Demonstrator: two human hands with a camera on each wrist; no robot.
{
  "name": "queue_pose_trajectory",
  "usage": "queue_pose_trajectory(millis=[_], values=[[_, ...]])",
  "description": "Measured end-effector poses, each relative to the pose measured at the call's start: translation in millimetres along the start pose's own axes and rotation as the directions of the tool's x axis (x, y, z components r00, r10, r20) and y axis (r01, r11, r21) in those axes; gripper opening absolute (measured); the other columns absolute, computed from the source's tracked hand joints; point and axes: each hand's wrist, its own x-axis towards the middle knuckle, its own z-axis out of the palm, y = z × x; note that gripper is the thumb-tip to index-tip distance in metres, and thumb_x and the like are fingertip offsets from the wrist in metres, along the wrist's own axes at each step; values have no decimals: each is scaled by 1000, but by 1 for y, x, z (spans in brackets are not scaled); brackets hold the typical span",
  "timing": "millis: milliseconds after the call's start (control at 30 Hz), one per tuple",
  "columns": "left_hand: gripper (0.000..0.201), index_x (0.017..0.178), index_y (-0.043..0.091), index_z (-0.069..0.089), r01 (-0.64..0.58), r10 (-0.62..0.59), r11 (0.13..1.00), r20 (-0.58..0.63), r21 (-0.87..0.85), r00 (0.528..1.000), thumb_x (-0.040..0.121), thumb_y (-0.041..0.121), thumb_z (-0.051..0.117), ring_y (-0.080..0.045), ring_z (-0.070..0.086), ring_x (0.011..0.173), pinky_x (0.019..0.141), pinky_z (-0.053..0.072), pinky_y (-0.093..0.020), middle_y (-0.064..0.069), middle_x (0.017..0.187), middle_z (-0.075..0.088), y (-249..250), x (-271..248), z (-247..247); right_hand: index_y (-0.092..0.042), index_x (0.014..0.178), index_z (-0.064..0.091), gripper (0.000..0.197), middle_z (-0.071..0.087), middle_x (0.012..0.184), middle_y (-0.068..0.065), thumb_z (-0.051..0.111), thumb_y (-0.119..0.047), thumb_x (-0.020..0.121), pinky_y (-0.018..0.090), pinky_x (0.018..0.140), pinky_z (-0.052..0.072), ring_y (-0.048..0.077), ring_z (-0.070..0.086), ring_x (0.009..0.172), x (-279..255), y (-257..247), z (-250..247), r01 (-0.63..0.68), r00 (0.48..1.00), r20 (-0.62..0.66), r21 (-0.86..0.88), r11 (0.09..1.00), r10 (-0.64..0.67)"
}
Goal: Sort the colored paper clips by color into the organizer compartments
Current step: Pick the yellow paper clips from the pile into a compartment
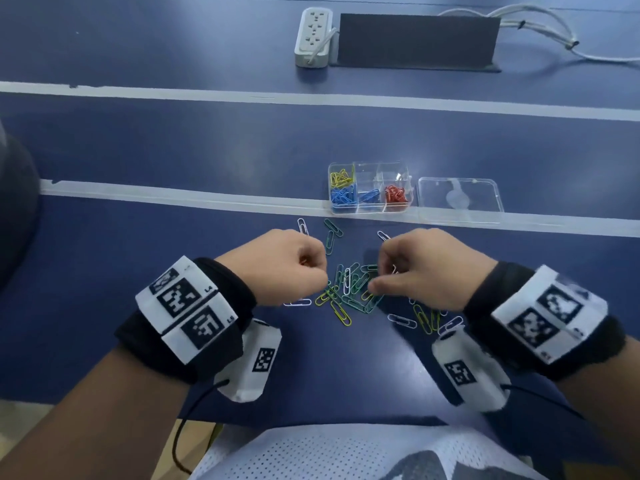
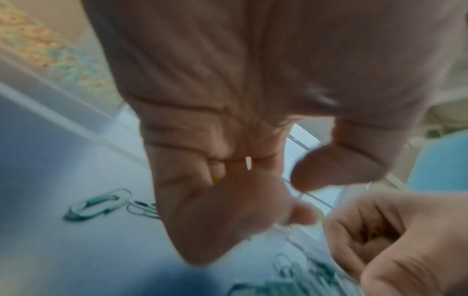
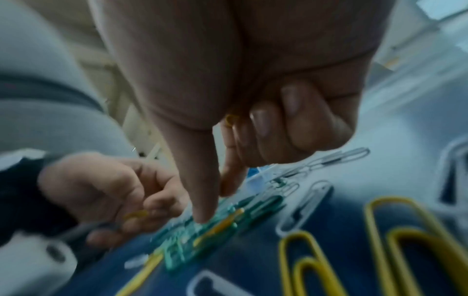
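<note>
Head view: both hands low over a loose pile of paper clips (image 1: pixel 349 289) on the blue table (image 1: pixel 173 150). Left hand (image 1: pixel 287 268) at 9 o'clock of the pile, fingers curled tight into the palm. Left wrist view shows a yellow clip tip (image 2: pixel 216 178) and a white clip end (image 2: pixel 248 162) poking out between the folded fingers, so it holds clips. Right hand (image 1: pixel 426 268) at 3 o'clock of the pile, three fingers curled, thumb and forefinger reaching down narrow. Right wrist view: thumb tip (image 3: pixel 202 210) touching the green clips; a yellow clip (image 3: pixel 231 120) is tucked in the curled fingers.

Pile mostly green, with yellow and white mixed in; strays of white and yellow lie toward 5 o'clock.

Clear organizer (image 1: pixel 370 187) stands at 12 o'clock of the pile, well apart from the hands. Yellow clips in far-left compartment, blue in near-left and near-middle, red in near-right. Its lid (image 1: pixel 460 199) lies flat, just beside at 3 o'clock.

Power strip (image 1: pixel 313 36) far off at 12 o'clock.
</note>
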Motion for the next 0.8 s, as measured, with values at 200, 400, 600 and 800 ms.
queue_pose_trajectory(millis=[200,400,600,800], values=[[16,82,23,64,-67,91,927,-49,369,995,75,37,68,-5,43,66,68,38,-23,13,67,42,-1,7,8,-29,87,66,11,48,73,-8,65,-36,78,28,72,44,22,56,85,3,-9,5,17,998,-51,-150,988,-25],[12,84,23,71,-69,131,910,-127,410,983,83,27,60,-12,47,77,74,44,-25,14,67,43,0,9,2,-26,95,66,16,63,89,6,54,-28,84,39,81,53,32,60,91,2,-11,1,24,1000,-4,-181,983,-26],[16,97,24,65,-70,159,920,-203,386,966,83,24,56,-13,41,73,70,36,-25,14,64,37,-4,6,2,-19,79,60,9,49,61,-11,56,-26,83,23,60,37,11,48,62,0,0,-9,-11,999,-50,67,998,15],[15,87,25,66,-66,133,919,-150,390,980,80,38,66,-7,38,69,68,31,-23,14,67,37,-5,3,5,-14,86,61,11,58,64,7,61,-3,84,29,55,47,18,52,55,-13,19,-15,-98,994,101,592,800,47]])
